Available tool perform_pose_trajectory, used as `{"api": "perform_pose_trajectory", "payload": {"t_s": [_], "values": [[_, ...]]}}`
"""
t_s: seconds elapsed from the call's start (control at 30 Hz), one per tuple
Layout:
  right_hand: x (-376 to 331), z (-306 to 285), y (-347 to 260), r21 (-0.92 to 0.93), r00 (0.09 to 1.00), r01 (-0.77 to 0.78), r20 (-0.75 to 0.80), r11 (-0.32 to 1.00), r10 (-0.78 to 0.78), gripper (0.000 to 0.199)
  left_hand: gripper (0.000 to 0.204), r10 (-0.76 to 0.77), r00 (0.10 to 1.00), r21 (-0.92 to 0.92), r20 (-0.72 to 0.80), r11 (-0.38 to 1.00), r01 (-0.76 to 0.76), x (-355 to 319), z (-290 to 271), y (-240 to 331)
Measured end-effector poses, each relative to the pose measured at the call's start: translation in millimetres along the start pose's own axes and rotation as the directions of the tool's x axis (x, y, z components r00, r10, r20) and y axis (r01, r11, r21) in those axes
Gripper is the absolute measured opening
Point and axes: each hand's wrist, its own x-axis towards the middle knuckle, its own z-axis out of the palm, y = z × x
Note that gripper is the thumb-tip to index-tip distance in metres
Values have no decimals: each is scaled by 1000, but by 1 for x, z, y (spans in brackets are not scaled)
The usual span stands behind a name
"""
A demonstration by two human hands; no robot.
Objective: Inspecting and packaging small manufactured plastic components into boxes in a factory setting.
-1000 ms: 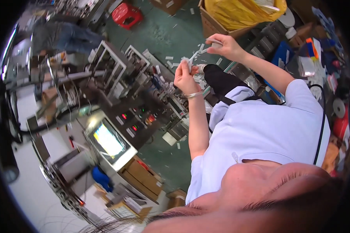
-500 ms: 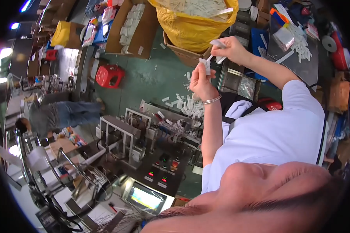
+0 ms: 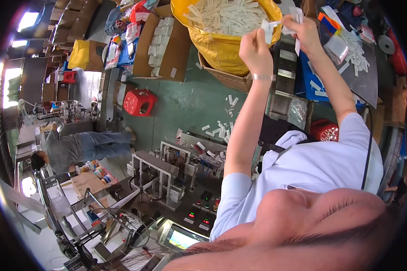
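Note:
My left hand (image 3: 256, 53), a bracelet on its wrist, is raised beside the front right of a large yellow bag (image 3: 219, 52). Its fingers pinch a small flat white piece (image 3: 267, 30). Further right, my right hand (image 3: 307, 36) grips a few thin white strips (image 3: 297, 16) that stick out above and below the fingers. The two hands are close together, and a white piece bridges the gap between them; whether it is one piece or two I cannot tell. Heaped inside the bag are many loose white strips (image 3: 233, 18).
Under the bag stands a cardboard box (image 3: 226, 74); left of it, another box holds white packets (image 3: 160, 43). A red stool (image 3: 140, 102) stands on the green floor, with scattered strips (image 3: 219, 131). Machinery (image 3: 163, 167) fills the lower left. Another person (image 3: 83, 147) is at the far left.
Both hands have moved up and right with their white pieces, from in front of the yellow bag to its right rim. The head view has shifted, so more of the bag's contents shows.

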Motion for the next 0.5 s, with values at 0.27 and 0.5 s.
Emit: {"api": "perform_pose_trajectory", "payload": {"t_s": [0.27,0.5], "values": [[96,33,48,56,992,-44,-114,997,51,10,17,113,977,193,-183,978,-77,73,29,-14],[134,24,43,301,963,-22,-249,953,101,10,20,-155,971,69,-182,983,169,105,-15,-36]]}}
